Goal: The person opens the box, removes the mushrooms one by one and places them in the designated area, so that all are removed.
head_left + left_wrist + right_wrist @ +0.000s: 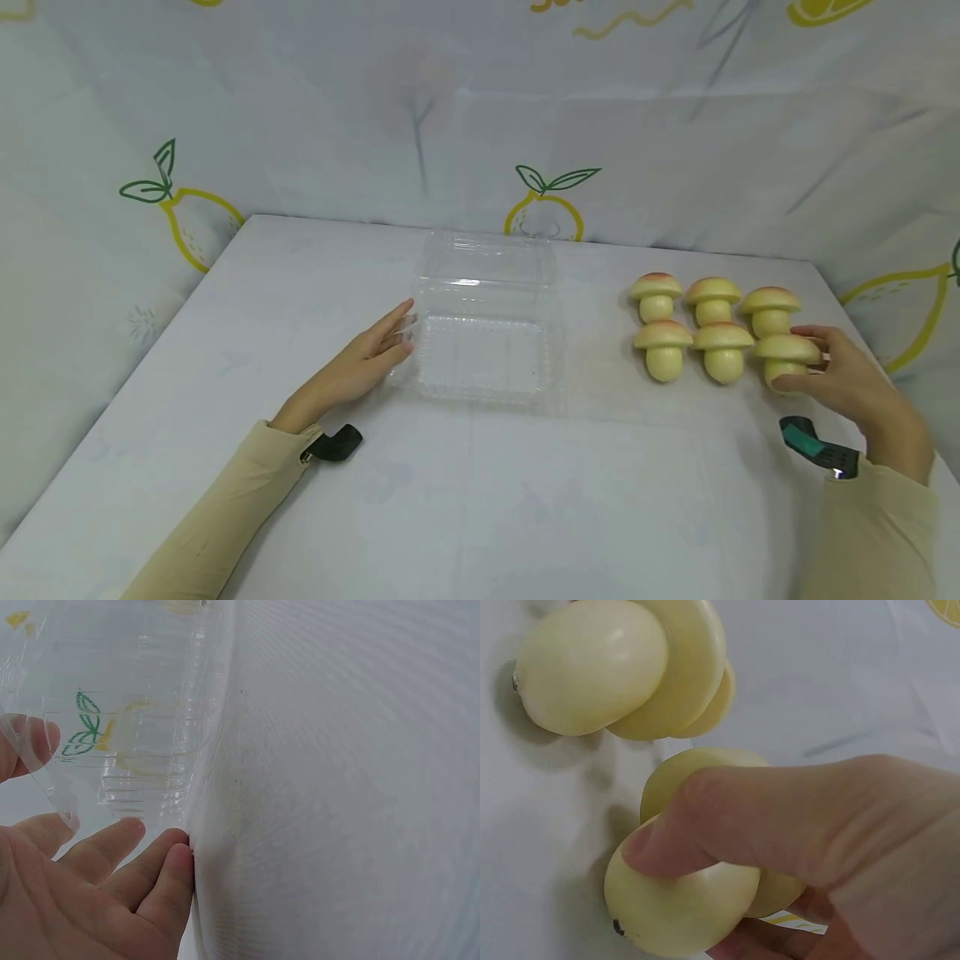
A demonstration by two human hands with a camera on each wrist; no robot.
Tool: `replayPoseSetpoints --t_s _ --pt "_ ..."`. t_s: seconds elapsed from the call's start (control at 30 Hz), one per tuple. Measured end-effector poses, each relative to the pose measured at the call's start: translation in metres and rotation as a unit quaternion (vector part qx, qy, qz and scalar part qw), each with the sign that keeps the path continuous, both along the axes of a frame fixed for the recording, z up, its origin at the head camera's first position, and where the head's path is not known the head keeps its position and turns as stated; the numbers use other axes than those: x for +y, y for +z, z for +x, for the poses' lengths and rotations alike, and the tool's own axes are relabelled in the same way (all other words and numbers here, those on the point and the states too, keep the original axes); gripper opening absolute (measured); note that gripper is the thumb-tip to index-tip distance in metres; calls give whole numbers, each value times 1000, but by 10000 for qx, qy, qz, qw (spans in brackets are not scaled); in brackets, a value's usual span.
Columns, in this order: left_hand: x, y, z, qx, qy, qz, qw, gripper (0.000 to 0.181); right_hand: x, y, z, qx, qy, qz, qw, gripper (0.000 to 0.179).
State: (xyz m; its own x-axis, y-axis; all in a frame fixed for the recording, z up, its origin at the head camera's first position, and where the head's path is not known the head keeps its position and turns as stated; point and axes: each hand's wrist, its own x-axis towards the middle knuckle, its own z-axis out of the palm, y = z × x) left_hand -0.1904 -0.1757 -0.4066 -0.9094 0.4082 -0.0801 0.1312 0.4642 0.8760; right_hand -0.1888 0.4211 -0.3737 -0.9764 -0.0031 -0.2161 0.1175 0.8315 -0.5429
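Observation:
A clear plastic clamshell box (480, 392) lies with its lid raised in the middle of the table. At the box's left side is my left hand (363, 358), its fingers (161, 889) fairly straight at the clear wall; firm contact is hard to judge. My right hand (851, 379) grips the nearest right-hand toy mushroom (783, 350), which has a pale yellow stem and a pinkish-yellow cap. In the right wrist view the thumb (679, 832) presses on the mushroom's stem (682, 907); the other fingers are mostly hidden behind it.
Several similar toy mushrooms (722, 354) stand in two rows to the left of and behind the held one. The white-covered table (525, 500) meets a white cloth backdrop (337, 125) printed with lemons. Each wrist carries a small black camera mount (336, 443).

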Motion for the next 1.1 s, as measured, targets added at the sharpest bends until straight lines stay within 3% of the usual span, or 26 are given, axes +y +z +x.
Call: replayPoseSetpoints --t_s 0.53,1.1 --pt "-2 0 2 -16 -37 106 9999 66 4 -8 -3 -150 -17 -53 9999 89" --pt "-4 0 3 5 -63 109 9999 66 0 -1 1 -168 47 -66 9998 89"
